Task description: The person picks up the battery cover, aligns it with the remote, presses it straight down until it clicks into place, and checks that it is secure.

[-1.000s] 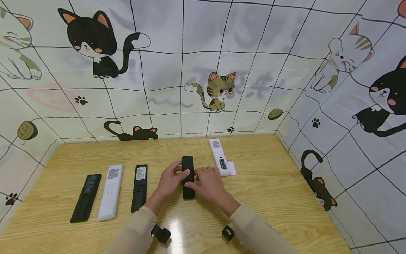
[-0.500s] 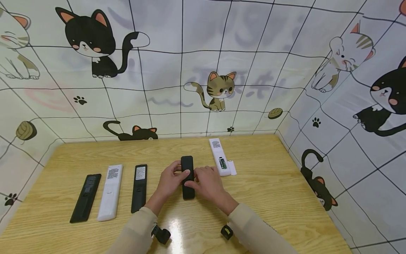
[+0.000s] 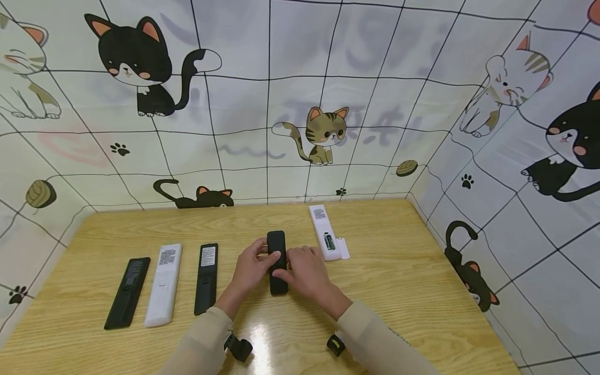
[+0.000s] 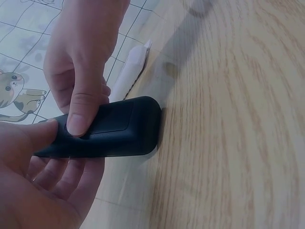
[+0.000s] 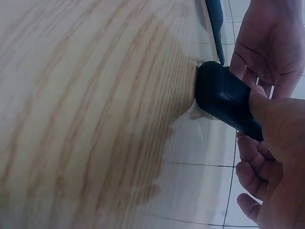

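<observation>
A black remote control [image 3: 277,263] is held upright on its long axis above the middle of the table, with its back and the outline of a battery cover [image 4: 112,118] facing up. My left hand [image 3: 250,266] grips its left side, thumb on top and fingers underneath. From the right, my right hand [image 3: 311,273] holds it too, the thumb [image 4: 82,114] pressing on the battery cover. The other right fingers [image 5: 252,164] are curled along and below the remote's right edge. In the right wrist view, the black remote's lower end [image 5: 214,88] sits close to the tabletop.
Left of the hands lie a black remote [image 3: 126,293], a white remote [image 3: 163,284] and another black remote [image 3: 206,278], backs up. Behind my right hand lies a white remote [image 3: 324,229] with batteries [image 3: 329,241] exposed and its loose cover [image 3: 344,248] beside it. Cat-print cloth [image 3: 244,114] borders the table.
</observation>
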Demonstrator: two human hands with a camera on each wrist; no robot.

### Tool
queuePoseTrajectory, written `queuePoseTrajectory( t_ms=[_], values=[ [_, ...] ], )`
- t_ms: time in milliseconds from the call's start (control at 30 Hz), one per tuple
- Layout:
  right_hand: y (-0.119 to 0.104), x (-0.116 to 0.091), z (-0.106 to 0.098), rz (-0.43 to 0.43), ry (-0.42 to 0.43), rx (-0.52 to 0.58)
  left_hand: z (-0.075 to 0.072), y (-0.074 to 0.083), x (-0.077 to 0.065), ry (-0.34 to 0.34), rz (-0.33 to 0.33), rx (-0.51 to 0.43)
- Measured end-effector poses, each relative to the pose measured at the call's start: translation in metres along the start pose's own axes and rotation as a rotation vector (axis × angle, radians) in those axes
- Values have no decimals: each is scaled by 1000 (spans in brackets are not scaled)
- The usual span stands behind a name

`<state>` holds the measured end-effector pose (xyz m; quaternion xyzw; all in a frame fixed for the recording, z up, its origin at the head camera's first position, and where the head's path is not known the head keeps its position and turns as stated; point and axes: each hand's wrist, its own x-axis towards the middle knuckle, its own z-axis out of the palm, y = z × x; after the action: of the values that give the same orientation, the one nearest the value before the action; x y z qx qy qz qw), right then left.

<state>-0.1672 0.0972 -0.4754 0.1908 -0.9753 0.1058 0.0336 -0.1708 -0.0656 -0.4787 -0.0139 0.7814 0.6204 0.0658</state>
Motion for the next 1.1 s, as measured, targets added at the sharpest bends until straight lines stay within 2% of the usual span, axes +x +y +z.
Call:
queuePoseTrajectory(
  t_ms=[333,500,633,833,967,1100],
  values=[
    [-1,-1,2,-2,-12,-5,0,1,-3,-1,6,-20],
    [-1,-1,3,-1,1,9,0,2,-3,6,12,0],
    [-1,-2,1,4,4,5,0,2,-2,8,0,15],
    [-3,-5,-5,3,-7,-1,0,4,-3,-4,-18,-16],
    [-4,-6,-10,-3,-9,9,-4,4,-3,-3,-20,-9],
    [-3,-7,-13,5,-17,66,-12,4,-4,12,-25,19]
  ],
)
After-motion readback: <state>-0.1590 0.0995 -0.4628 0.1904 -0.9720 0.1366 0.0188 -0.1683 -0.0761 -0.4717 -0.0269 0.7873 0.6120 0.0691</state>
